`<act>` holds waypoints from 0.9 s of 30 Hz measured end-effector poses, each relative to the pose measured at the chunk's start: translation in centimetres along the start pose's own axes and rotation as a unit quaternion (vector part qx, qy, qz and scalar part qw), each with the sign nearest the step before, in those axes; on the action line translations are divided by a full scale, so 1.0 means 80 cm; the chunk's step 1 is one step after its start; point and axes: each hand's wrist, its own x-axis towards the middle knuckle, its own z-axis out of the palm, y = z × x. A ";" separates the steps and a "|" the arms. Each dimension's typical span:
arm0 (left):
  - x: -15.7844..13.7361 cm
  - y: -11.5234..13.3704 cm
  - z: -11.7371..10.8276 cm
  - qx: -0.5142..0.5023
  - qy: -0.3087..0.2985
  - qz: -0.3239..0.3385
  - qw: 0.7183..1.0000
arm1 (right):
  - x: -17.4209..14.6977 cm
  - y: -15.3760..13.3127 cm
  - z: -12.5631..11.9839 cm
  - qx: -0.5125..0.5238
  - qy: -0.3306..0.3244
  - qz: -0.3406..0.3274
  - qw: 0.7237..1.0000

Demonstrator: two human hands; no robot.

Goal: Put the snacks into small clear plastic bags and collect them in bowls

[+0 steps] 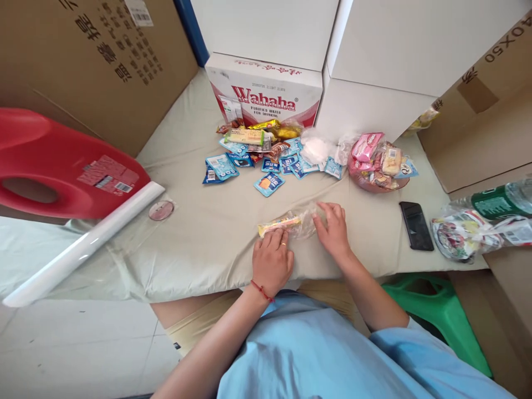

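Observation:
A snack bar in a yellow and pink wrapper [285,224] lies at the table's middle inside a clear plastic bag [308,221]. My left hand [273,259], with a ring and a red cord at the wrist, has its fingers close together and pressed onto the bar's near side. Its thumb is hidden. At the bag's right end, my right hand [333,228] has thumb and forefinger on the crinkled plastic. Beyond both hands is a pile of small snack packets, among them a blue packet [269,183] and a long pale-yellow packet [244,136].
A pink bowl of snacks [381,182] and a black phone [417,226] are on the right, near a bottle with a green label [494,200]. Leftward lie a white roll [85,244], a red jug [75,166] and a round clear lid [161,210]. A Wahaha carton [266,91] stands behind.

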 end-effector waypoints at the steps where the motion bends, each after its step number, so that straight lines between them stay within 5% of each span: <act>1: -0.002 -0.001 0.003 0.003 0.005 0.001 1.000 | 0.006 0.004 0.004 -0.026 0.005 0.019 0.999; 5: 0.000 -0.009 0.014 -0.012 0.037 -0.005 0.999 | 0.024 0.007 0.020 0.015 -0.089 0.016 0.996; 10: 0.005 -0.017 0.018 -0.012 0.035 -0.010 0.999 | 0.021 -0.026 0.012 0.103 -0.117 0.055 0.986; 15: 0.006 -0.015 0.017 -0.018 0.032 -0.012 0.999 | 0.009 -0.080 0.017 -0.026 -0.115 -0.089 0.989; 19: 0.002 -0.026 0.013 -0.110 0.041 0.005 0.993 | 0.004 -0.102 0.039 -0.110 -0.163 -0.125 0.973; 22: -0.006 -0.046 0.002 -0.255 0.054 -0.003 0.965 | -0.003 -0.104 0.054 -0.113 -0.174 -0.151 0.966; 27: -0.019 -0.073 -0.022 -0.413 0.156 -0.144 0.886 | -0.034 -0.109 0.082 -0.182 -0.127 -0.169 0.960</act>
